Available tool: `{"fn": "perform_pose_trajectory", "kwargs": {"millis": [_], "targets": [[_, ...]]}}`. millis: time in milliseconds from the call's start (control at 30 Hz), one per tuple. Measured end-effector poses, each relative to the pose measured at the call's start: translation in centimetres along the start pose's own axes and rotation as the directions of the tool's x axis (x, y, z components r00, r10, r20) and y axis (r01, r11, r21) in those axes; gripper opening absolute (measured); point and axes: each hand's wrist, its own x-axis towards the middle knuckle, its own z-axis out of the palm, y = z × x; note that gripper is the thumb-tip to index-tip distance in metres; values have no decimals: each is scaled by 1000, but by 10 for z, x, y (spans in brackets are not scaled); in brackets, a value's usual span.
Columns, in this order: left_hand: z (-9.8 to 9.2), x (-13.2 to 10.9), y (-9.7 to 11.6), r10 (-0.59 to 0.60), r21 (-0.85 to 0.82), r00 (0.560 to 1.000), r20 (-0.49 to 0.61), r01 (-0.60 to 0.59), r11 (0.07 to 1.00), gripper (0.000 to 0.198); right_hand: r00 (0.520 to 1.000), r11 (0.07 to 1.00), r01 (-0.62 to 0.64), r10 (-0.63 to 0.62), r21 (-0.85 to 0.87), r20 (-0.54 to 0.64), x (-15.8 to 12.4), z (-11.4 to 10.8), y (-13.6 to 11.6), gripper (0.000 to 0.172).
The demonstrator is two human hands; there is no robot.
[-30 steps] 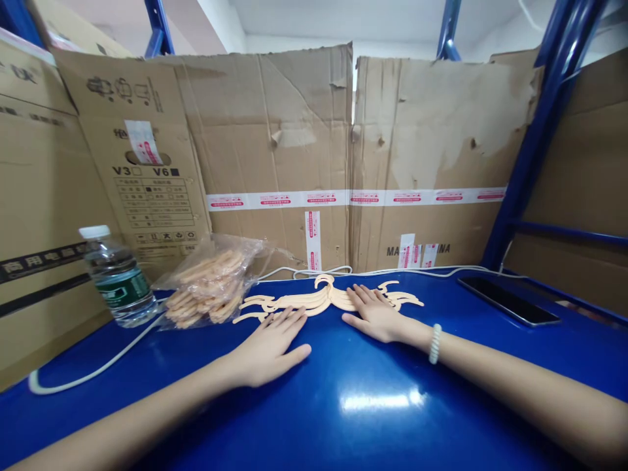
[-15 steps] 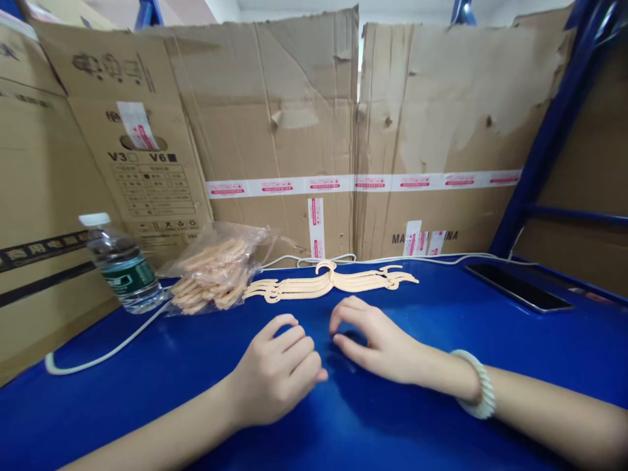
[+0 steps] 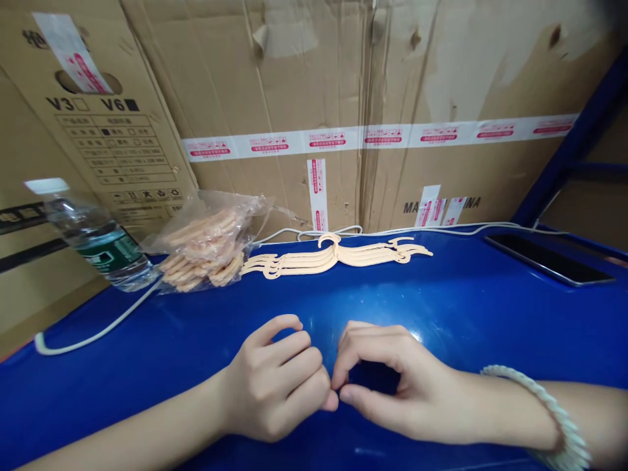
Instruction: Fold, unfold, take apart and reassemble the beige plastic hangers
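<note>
My left hand [image 3: 282, 383] is curled into a loose fist over the blue table, with its back towards the camera and nothing showing in it. At the centre, my right hand [image 3: 407, 379] is bent into an arch, thumb and fingertips a little apart beside the little finger of my left hand. No object shows between them. Beyond both hands, a row of nested beige hangers [image 3: 309, 261] lies flat on the table. To its left sits a clear plastic bag [image 3: 206, 242] with more beige pieces inside.
A water bottle [image 3: 101, 242] with a white cap leans at the left. A dark phone [image 3: 547, 258] lies at the right. White cable [image 3: 98, 335] runs over the blue table [image 3: 161, 366]. Cardboard [image 3: 294, 85] walls the back, and a blue metal post [image 3: 574, 144] stands at right.
The view has tipped down and come closer. My right hand has moved nearer to me, its fingertips now right beside my left little finger. The hangers and bag keep their places.
</note>
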Motion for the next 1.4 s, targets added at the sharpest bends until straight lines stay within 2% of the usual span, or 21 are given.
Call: {"fn": "perform_pose_trajectory", "kwargs": {"millis": [167, 433, 733, 933, 1167, 1400], "targets": [[0, 0, 1, -16, -18, 1000, 19, 16, 1000, 41, 1000, 1000, 20, -20, -24, -5, 0, 1, 1, 12], [1, 1, 1, -16, -4, 1000, 22, 16, 1000, 41, 989, 973, 143, -146, -180, 1, 3, 1, 0, 12], [3, 4, 3, -27, -3, 999, 31, 27, 1000, 39, 978, 915, 207, -207, -346, 38, 3, 3, 1, 14], [3, 2, 5, -27, -4, 1000, 7, 27, 1000, 39, 979, 876, 188, -202, -445, 15, 3, 8, 3, 13], [3, 1, 5, -36, -3, 999, -22, 35, 999, 39, 983, 891, 158, -184, -426, -20, 4, 8, 1, 12], [3, 2, 4, -35, 4, 999, -31, 35, 999, 37, 989, 949, 90, -120, -303, -82, 5, 12, 10, 10]]}}
